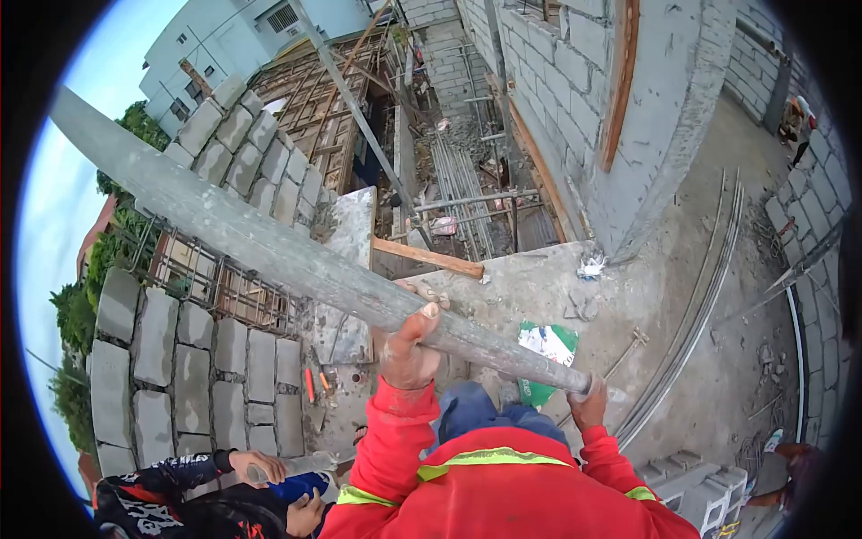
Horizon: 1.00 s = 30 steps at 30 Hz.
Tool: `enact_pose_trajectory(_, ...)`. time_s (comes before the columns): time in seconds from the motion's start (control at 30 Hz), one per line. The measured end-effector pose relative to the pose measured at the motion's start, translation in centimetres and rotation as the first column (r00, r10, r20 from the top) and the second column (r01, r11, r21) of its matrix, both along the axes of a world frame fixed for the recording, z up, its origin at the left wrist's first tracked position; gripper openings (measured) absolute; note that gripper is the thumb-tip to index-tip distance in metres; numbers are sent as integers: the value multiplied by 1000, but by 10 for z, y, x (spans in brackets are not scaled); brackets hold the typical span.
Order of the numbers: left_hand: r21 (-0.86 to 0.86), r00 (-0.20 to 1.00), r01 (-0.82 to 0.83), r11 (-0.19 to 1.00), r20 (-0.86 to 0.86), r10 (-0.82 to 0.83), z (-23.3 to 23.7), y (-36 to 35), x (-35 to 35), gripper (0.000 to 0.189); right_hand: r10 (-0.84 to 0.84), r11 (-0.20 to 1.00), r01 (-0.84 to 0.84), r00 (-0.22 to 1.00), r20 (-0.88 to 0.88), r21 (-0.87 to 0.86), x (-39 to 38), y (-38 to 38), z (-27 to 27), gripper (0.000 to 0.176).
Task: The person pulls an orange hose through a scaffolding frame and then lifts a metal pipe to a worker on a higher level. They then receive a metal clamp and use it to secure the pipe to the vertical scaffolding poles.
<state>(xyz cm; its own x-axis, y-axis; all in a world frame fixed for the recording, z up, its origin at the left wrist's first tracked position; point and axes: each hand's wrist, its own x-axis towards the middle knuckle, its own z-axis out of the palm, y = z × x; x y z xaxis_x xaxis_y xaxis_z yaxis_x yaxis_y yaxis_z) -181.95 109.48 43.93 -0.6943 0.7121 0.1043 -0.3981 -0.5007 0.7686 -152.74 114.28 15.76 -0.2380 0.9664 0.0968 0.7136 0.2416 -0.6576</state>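
Observation:
A long grey metal pipe (269,256) runs diagonally across the view, from the upper left down to the right. Around its middle part my left hand (411,346) is closed, with the thumb along the top. My right hand (588,404) grips the same pipe close to its lower right end. Both of my arms wear red sleeves with yellow-green bands. Below the pipe, a green and white sack (558,343) lies on the concrete floor (655,305) between my hands.
At lower left, a co-worker's hand (256,467) holds a grey tube-like piece. Block walls stand left (193,395) and right (561,76). A wooden plank (429,257) borders a drop with rebar. Long pipes (691,350), a hammer (627,350) and hollow blocks (696,490) lie right.

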Motion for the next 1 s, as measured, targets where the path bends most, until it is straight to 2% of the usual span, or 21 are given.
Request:
enact_pose_trajectory(0.03, -10, 999, -20, 1000, 31, 20, -6, 6, -7, 32, -136, 985, 138, 990, 31, -108, 16, 0, -26, 58)
enact_pose_trajectory(0.07, -25, 997, -41, 999, 63, 43, -13, 11, -14, 31, -158, 884, 4, 943, -292, -467, 44, -1, -68, 55)
enact_pose_trajectory(0.1, -48, 993, -63, 997, 97, 67, -18, 14, -20, 30, -468, 615, -165, 711, -525, -771, 71, -2, -110, 52)
enact_pose_trajectory(0.13, -46, 989, -62, 997, 133, 68, -22, 18, -27, 29, -738, 318, -263, 535, -412, -911, 98, -3, -151, 50)
enact_pose_trajectory(0.2, -83, 968, -47, 995, 241, 65, -38, 23, -38, 26, -937, 289, -264, 117, -328, -920, 85, -10, -132, 48)
enact_pose_trajectory(0.23, -83, 961, -24, 996, 273, 46, -50, 25, -45, 25, -956, 292, -248, -116, -271, -924, 66, -3, -115, 47)
enact_pose_trajectory(0.27, -67, 954, -3, 998, 299, 23, -63, 31, -56, 24, -930, 329, -221, -244, -275, -918, 41, 12, -84, 46)
enact_pose_trajectory(0.3, -54, 948, 10, 998, 319, 8, -73, 34, -64, 23, -891, 360, -194, -363, -274, -912, 22, 23, -58, 45)
enact_pose_trajectory(0.4, -80, 928, 50, 996, 371, -17, -103, 47, -92, 21, -845, 327, -88, -473, -249, -941, 11, 60, -92, 45)
enact_pose_trajectory(0.5, -72, 876, 76, 995, 481, -32, -130, 80, -125, 20, -876, 268, 20, -412, -252, -963, -12, 91, -76, 46)
enact_pose_trajectory(0.53, -76, 851, 67, 995, 525, -18, -139, 91, -138, 20, -879, 266, 64, -394, -270, -962, -3, 104, -105, 46)
enact_pose_trajectory(0.63, -39, 809, 103, 994, 584, -60, -181, 137, -192, 20, -879, 316, 143, -327, -346, -938, -23, 154, -118, 45)
enact_pose_trajectory(0.7, -61, 739, 113, 992, 672, -43, -210, 171, -233, 19, -901, 351, 105, -234, -366, -931, -42, 197, -116, 44)
enact_pose_trajectory(0.73, -59, 737, 106, 993, 675, -39, -214, 190, -254, 19, -904, 344, 156, -214, -371, -926, -75, 217, -88, 42)
enact_pose_trajectory(0.77, -63, 733, 106, 992, 679, -35, -217, 207, -272, 18, -888, 411, 92, -183, -421, -907, -95, 232, -69, 39)
enact_pose_trajectory(0.8, -84, 706, 109, 991, 708, -18, -220, 222, -290, 18, -850, 499, 108, -132, -510, -860, -72, 247, -95, 38)
enact_pose_trajectory(0.83, -93, 683, 113, 989, 730, -9, -222, 235, -308, 18, -876, 427, 249, -127, -466, -869, -109, 261, -59, 38)
enact_pose_trajectory(0.9, -94, 692, 114, 989, 722, -11, -224, 270, -342, 17, -850, 456, 276, -148, -506, -846, -127, 293, -35, 45)
enact_pose_trajectory(0.97, -119, 667, 147, 982, 745, -10, -227, 283, -355, 16, -866, 384, 533, -74, -494, -753, -156, 321, 26, 50)
enact_pose_trajectory(1.0, -109, 657, 160, 981, 754, -24, -230, 293, -364, 15, -846, 419, 533, -64, -529, -735, -162, 330, 26, 50)
